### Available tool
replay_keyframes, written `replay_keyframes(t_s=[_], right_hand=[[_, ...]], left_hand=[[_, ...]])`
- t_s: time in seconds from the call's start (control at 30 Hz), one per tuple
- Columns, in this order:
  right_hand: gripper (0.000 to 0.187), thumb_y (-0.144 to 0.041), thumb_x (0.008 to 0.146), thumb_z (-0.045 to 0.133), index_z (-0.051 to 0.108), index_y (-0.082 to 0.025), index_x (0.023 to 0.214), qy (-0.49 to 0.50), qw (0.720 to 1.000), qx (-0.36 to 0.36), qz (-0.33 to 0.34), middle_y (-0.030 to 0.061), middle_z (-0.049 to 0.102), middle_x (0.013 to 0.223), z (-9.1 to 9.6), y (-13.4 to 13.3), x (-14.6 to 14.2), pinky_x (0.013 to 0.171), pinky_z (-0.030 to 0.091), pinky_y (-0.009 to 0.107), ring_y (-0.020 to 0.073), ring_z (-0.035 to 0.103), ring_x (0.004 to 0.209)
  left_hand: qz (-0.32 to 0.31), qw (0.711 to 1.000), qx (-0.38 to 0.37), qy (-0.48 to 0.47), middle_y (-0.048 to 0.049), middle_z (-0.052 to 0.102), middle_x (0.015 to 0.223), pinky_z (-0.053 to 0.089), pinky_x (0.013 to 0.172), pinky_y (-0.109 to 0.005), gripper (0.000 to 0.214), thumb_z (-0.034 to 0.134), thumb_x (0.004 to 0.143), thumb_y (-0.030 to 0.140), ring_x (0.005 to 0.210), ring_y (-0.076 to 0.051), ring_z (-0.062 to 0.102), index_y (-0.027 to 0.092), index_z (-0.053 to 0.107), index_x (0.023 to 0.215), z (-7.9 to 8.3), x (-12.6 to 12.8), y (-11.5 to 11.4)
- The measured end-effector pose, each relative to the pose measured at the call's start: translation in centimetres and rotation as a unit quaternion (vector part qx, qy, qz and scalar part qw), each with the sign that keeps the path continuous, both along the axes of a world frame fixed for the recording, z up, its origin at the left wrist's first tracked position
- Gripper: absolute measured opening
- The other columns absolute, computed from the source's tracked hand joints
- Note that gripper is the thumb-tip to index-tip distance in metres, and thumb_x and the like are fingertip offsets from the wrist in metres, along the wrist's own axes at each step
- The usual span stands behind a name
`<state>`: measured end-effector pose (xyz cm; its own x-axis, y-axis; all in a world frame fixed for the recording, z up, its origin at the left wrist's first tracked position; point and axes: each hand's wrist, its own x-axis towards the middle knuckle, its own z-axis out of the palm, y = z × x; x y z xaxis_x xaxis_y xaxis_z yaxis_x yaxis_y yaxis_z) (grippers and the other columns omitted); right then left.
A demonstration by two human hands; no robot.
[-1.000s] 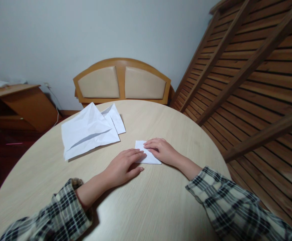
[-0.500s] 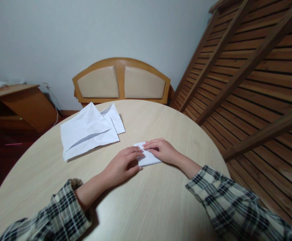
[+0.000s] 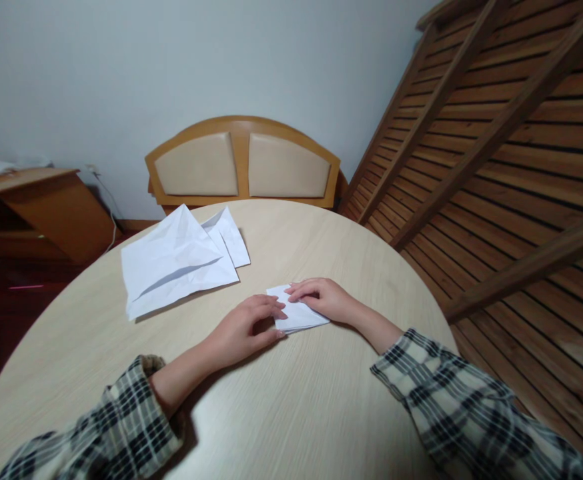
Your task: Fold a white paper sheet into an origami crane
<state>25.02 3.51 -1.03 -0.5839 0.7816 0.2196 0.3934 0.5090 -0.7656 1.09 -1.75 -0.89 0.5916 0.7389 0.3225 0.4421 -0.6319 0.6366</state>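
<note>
A small folded sheet of white paper (image 3: pixel 304 319) lies on the round table, its layers slightly parted along the near edge. My left hand (image 3: pixel 249 327) is at its left side, fingertips on top and thumb by the near left corner, holding that edge. Across the far right part of the paper rests my right hand (image 3: pixel 324 299), its fingers stretched out and lying on the surface, covering the paper's right part. Farther left is a larger creased and folded white paper (image 3: pixel 171 260), partly overlapping another folded white paper (image 3: pixel 234 239).
The pale round wooden table (image 3: pixel 291 413) spans the front. Behind it stands a headboard-like wooden panel with beige pads (image 3: pixel 244 160). A slatted wooden structure (image 3: pixel 511 173) leans along the right, and a brown desk (image 3: pixel 61 207) is at the far left.
The folded paper's near right corner reaches slightly farther right, and its layers show more apart at the near edge. Both hands have barely shifted.
</note>
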Motion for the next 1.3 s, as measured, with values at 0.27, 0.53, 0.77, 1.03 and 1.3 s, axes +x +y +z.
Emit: replay_keyframes(t_s=[0.27, 0.53, 0.77, 1.03, 1.3], right_hand=[[0.022, -0.006, 0.082, 0.064, 0.077, -0.021, 0.091, -0.071, 0.991, 0.107, -0.048, 0.006, 0.069, 0.099, 0.2, 0.0, -0.1, 0.095, 0.048, 0.035, 0.0182, 0.063, 0.101], [0.021, -0.008, 0.085, 0.063, 0.077, -0.021, 0.094, -0.119, 0.985, 0.125, -0.026, 0.0055, 0.067, 0.095, 0.8, 0.2, 0.7, 0.094, 0.046, 0.035, 0.0183, 0.061, 0.095], [0.019, -0.007, 0.084, 0.064, 0.076, -0.019, 0.093, -0.113, 0.989, 0.098, -0.019, 0.0069, 0.066, 0.096, 0.9, 0.3, 0.9, 0.092, 0.047, 0.036, 0.019, 0.06, 0.096], [0.018, -0.007, 0.084, 0.063, 0.076, -0.019, 0.09, -0.106, 0.989, 0.098, -0.015, 0.0066, 0.066, 0.094, 0.7, 0.3, 0.9, 0.09, 0.047, 0.035, 0.0188, 0.059, 0.095], [0.016, -0.011, 0.086, 0.065, 0.076, -0.02, 0.094, -0.093, 0.991, 0.101, -0.002, 0.0071, 0.065, 0.098, 0.5, 0.1, 0.5, 0.093, 0.045, 0.037, 0.0191, 0.059, 0.097]], left_hand=[[0.001, 1.0, 0.005, 0.015, -0.0084, 0.069, 0.118, 0.046, 0.105, -0.045, 0.019, 0.067, 0.089, 0.034, 0.12, -0.025, 0.058, 0.022, 0.069, 0.104, 0.0, 0.1, 0.0], [0.007, 0.999, 0.001, 0.031, -0.0095, 0.069, 0.115, 0.047, 0.103, -0.043, 0.018, 0.06, 0.092, 0.029, 0.118, -0.024, 0.059, 0.02, 0.069, 0.105, 0.1, -0.1, 0.0], [0.003, 1.0, -0.009, 0.027, -0.0084, 0.07, 0.116, 0.046, 0.104, -0.045, 0.018, 0.057, 0.093, 0.029, 0.118, -0.025, 0.059, 0.02, 0.068, 0.104, 0.0, -0.1, 0.1], [0.025, 0.999, 0.003, 0.033, -0.0077, 0.071, 0.112, 0.048, 0.099, -0.041, 0.012, 0.057, 0.092, 0.028, 0.112, -0.024, 0.061, 0.02, 0.066, 0.095, 0.3, 0.2, 0.1], [0.078, 0.991, 0.031, 0.105, -0.0082, 0.067, 0.089, 0.049, 0.079, -0.037, 0.026, 0.044, 0.099, 0.032, 0.089, -0.024, 0.061, 0.018, 0.064, 0.089, 0.9, 0.2, 0.6]])
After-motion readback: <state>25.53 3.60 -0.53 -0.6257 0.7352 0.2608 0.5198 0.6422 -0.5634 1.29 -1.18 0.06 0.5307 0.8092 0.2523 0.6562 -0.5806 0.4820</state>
